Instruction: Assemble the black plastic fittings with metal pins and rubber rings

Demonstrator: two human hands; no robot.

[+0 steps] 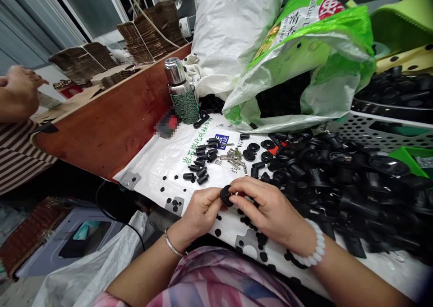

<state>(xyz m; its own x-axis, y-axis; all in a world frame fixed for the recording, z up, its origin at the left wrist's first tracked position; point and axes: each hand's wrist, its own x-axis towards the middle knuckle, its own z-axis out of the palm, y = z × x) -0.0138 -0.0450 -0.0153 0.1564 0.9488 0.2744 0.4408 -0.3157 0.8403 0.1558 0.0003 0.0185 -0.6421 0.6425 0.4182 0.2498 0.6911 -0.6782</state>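
Between my two hands, over the front edge of the white sheet (149, 162), is a round black ridged plastic part (226, 195). My left hand (203, 210) pinches it from the left, and the fingers of my right hand (265, 207) close on its right side. Just beyond them lie small black cylindrical parts (202, 171) in loose rows. Beside these sit a little heap of flat metal pieces (236, 158) and several black discs (249, 155). A large pile of black plastic parts (338, 185) spreads to the right of my right hand.
A steel flask in a green net (185, 101) stands by the reddish wooden board (135, 113). Behind the parts lie an open green-and-white sack (324, 104) and a big white sack (233, 22). At right is a white perforated basket (382, 126). Another person's hand (22, 92) shows at far left.
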